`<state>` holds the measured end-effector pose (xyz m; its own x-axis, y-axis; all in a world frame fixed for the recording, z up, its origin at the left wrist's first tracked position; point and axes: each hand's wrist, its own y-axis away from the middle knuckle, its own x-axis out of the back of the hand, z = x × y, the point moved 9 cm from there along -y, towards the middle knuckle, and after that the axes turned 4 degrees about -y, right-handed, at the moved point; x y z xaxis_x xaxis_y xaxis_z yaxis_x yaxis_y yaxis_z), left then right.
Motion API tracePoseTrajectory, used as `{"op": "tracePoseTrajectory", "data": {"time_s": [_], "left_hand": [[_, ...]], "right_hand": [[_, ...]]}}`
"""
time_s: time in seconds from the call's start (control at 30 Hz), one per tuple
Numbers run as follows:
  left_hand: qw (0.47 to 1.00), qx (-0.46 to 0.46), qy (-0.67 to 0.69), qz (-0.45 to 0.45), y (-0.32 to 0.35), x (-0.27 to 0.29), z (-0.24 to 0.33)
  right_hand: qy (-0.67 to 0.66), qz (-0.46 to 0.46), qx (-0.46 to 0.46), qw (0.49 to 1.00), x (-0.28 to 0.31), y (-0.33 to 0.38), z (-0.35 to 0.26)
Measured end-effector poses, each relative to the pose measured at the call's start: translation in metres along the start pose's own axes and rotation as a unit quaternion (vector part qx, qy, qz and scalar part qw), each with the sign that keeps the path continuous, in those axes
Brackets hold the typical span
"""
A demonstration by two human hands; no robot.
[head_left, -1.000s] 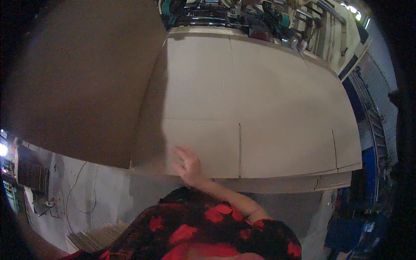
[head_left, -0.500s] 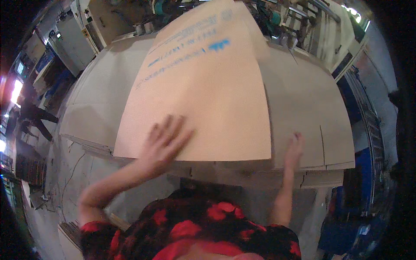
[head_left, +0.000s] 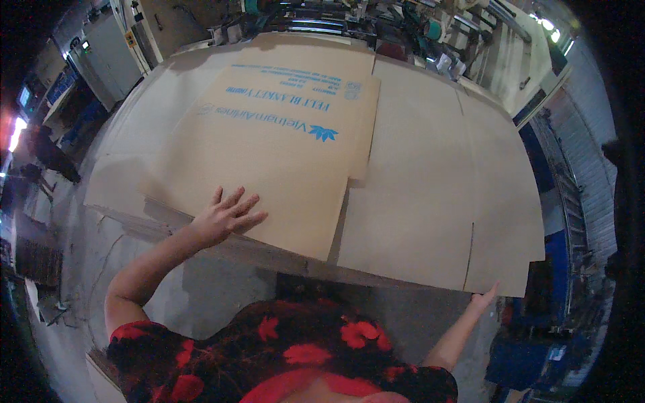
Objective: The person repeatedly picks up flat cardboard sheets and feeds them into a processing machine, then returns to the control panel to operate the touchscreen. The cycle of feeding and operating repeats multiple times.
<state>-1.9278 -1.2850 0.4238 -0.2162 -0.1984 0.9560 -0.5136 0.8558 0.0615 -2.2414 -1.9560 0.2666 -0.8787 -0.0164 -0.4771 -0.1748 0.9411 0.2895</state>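
A brown cardboard sheet with blue print lies on top of a wide spread of plain cardboard. Near its front edge my left hand rests flat, with the fingers spread. Farther right, my right hand grips the front edge of a large plain cardboard sheet close to its corner. The thumb shows at the edge, while the other fingers are mostly hidden beneath it. This plain sheet has slits cut into it and passes under the printed one.
Beyond the cardboard stands a machine with rollers and metal bars. Edges of stacked cardboard show at the front left. Blue equipment stands at the lower right, and a grey cabinet at the far left.
The printed sheet has come down flat and shifted left. My right hand has moved right and towards me, taking hold of the plain sheet, whose front right corner now sits nearer. My left hand moved slightly left.
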Motion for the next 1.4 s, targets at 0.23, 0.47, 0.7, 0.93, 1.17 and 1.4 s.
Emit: {"op": "tracePoseTrajectory", "data": {"time_s": [0.23, 0.47, 0.7, 0.93, 1.17, 1.4], "left_hand": [[0.994, 0.013, -0.032, 0.101, -0.005, -0.002, 0.033], [0.996, 0.005, -0.037, 0.083, -0.012, 0.003, 0.039], [0.998, 0.022, -0.014, 0.049, -0.018, -0.003, 0.044], [0.998, 0.025, -0.016, 0.057, -0.019, 0.002, 0.042], [0.999, 0.029, 0.001, 0.043, -0.020, -0.005, 0.041], [0.998, 0.013, 0.058, -0.018, -0.023, -0.001, 0.045]], "right_hand": [[0.109, -0.021, 0.208, 0.972, -0.059, 0.034, -0.100], [0.345, -0.171, 0.257, 0.886, -0.150, 0.107, -0.113], [0.629, -0.484, 0.506, 0.337, -0.228, 0.229, 0.017], [0.634, -0.442, 0.597, 0.217, -0.231, 0.249, 0.051], [0.591, -0.437, 0.627, 0.259, -0.230, 0.252, 0.050], [0.643, -0.461, 0.554, 0.260, -0.224, 0.234, 0.059]]}}
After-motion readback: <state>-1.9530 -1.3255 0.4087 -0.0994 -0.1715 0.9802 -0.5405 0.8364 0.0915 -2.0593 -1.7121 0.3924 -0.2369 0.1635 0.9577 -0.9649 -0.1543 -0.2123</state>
